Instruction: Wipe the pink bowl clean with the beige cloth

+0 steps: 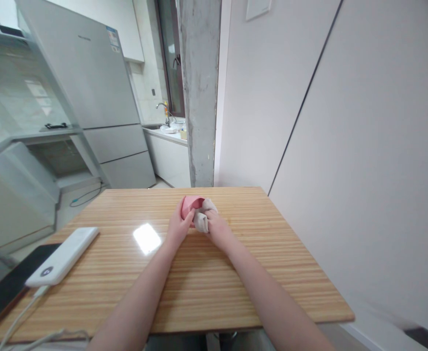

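Over the far middle of the wooden table point(236, 273), my left hand point(178, 227) grips a small pink cup point(189, 205), tilted with its mouth facing right. My right hand point(216, 227) holds a bunched beige cloth point(204, 214) pressed against the cup's mouth. Both hands meet just above the tabletop, and part of the cloth is hidden by my fingers.
A white power bank point(65, 255) with a cable lies at the table's left, next to a dark phone point(9, 287). A white wall runs along the right. Beyond the table stand a concrete pillar point(199, 92), a grey fridge point(97, 92) and a kitchen counter with a faucet point(163, 109).
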A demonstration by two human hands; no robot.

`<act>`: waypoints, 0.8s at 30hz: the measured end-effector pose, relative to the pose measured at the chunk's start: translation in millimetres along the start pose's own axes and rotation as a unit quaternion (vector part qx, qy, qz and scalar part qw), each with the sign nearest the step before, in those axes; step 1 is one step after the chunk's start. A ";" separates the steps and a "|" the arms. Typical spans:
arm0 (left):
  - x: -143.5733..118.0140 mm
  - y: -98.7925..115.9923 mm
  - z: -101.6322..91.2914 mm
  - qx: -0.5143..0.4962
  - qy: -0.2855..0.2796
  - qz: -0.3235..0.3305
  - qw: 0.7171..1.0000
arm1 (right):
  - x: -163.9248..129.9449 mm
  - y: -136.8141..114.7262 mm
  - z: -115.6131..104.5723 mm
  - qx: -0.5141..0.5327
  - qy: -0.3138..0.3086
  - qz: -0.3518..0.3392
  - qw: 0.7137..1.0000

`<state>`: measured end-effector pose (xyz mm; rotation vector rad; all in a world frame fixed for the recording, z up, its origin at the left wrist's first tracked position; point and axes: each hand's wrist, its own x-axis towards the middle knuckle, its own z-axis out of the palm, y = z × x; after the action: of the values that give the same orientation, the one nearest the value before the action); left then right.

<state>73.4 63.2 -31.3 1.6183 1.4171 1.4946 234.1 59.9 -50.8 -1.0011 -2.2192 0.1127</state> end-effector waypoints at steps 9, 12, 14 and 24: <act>-11.7 2.2 23.0 -0.078 0.038 -0.042 0.995 | -2.4 -8.3 0.9 0.010 -0.004 0.050 0.999; -6.0 2.5 13.7 -0.068 0.030 -0.031 0.997 | -1.8 -8.3 -1.3 0.005 -0.011 0.023 1.000; 1.5 2.0 2.1 -0.074 0.005 -0.048 0.996 | -0.2 -9.5 -5.9 -0.020 -0.017 0.001 1.000; -10.7 -6.3 32.6 -0.120 0.053 -0.130 0.983 | -3.0 -8.5 -0.4 0.016 0.009 0.052 0.999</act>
<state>103.1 64.2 -49.5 1.1762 1.3822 1.5478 230.3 51.8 -49.3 -1.0958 -2.1435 0.1838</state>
